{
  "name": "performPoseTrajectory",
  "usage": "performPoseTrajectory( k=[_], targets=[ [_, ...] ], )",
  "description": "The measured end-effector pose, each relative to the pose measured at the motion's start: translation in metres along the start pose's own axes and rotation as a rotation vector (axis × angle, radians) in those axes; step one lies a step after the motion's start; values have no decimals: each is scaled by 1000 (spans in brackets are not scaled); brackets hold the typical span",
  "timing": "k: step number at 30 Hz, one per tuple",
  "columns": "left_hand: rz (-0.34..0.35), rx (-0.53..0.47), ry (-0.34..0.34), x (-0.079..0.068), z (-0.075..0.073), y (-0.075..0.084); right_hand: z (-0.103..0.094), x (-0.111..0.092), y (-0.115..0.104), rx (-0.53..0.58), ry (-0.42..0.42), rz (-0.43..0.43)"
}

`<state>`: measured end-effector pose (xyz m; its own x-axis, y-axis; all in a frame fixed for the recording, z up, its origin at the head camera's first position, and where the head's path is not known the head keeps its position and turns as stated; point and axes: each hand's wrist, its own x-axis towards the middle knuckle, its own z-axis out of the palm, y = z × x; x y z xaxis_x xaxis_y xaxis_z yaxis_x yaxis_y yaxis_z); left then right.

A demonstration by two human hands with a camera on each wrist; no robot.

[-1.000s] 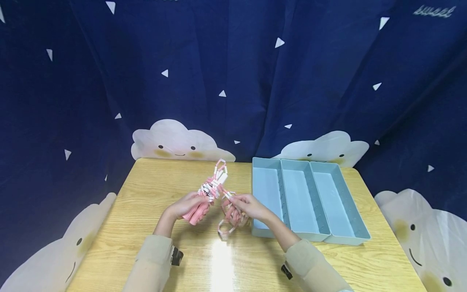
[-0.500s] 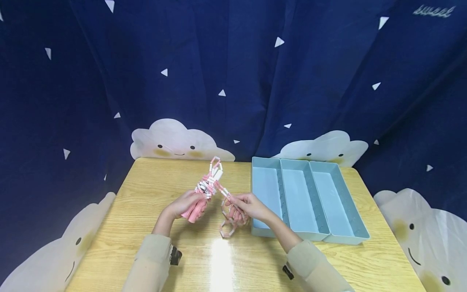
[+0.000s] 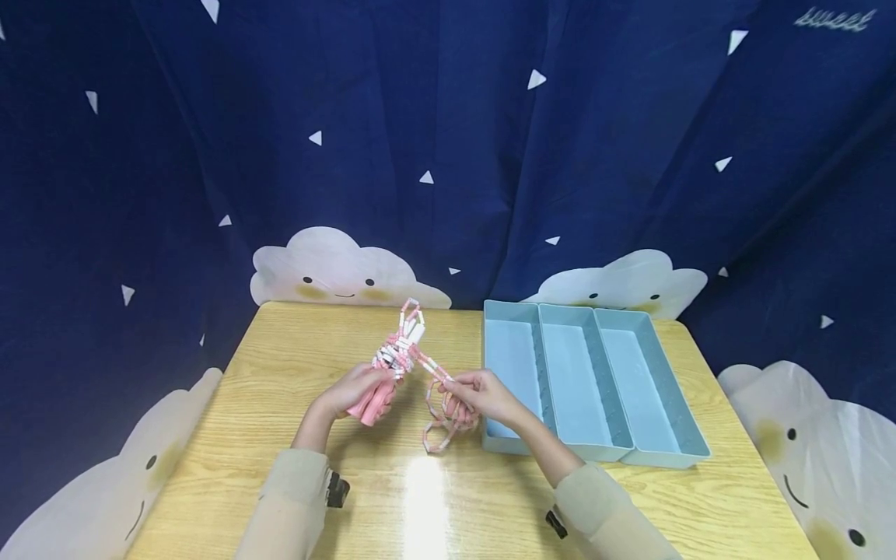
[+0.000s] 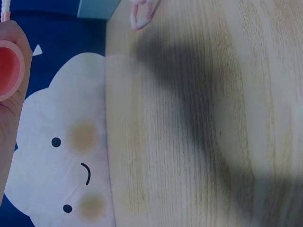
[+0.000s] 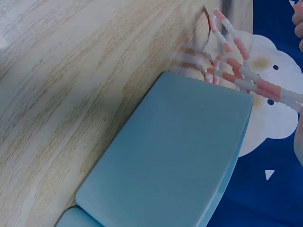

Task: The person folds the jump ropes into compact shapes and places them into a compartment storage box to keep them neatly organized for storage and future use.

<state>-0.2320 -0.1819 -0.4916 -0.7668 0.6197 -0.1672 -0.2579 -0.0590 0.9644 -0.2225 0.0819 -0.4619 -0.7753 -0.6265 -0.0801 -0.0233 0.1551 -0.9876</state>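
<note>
A pink-and-white beaded jump rope [image 3: 396, 355] is bundled above the table, its beads wound around the middle. My left hand [image 3: 355, 390] grips its two pink handles [image 3: 371, 404], which point down toward me. In the left wrist view a round, hollow handle end [image 4: 10, 70] shows at the left edge. A doubled strand runs from the bundle to my right hand [image 3: 486, 398], which pinches it between thumb and fingers. Below that pinch, loose beaded loops [image 5: 229, 35] hang down close to the table. The right hand's curled fingers partly hide the loops.
Three long light-blue bins [image 3: 514, 309] stand side by side on the right of the wooden table [image 3: 280, 498]. The right hand is just left of the nearest bin. A dark blue curtain [image 3: 462, 140] with clouds hangs behind the table and at its sides.
The left hand and bundle have shifted slightly left. The right hand has drawn slightly right, and the strand between the hands is longer and straighter.
</note>
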Motion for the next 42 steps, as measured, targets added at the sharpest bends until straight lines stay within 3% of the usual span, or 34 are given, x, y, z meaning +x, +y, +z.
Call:
performPoseTrajectory(
  k=[10,14,23,35,42],
  targets=[
    [-15,-32,72,-4,-3,3,-8,-1,13,9,25,-3],
    [-16,-35,69,-4,-5,2,-9,2,22,-20,36,-11],
    [-32,-14,67,-1,-5,-3,-2,-6,-9,-96,21,-63],
    [-94,135,36,-1,-1,-3,0,-2,-33,-318,-53,-148],
    [-139,325,-32,-2,2,-2,-3,9,-17,-433,-100,-248]
  ],
)
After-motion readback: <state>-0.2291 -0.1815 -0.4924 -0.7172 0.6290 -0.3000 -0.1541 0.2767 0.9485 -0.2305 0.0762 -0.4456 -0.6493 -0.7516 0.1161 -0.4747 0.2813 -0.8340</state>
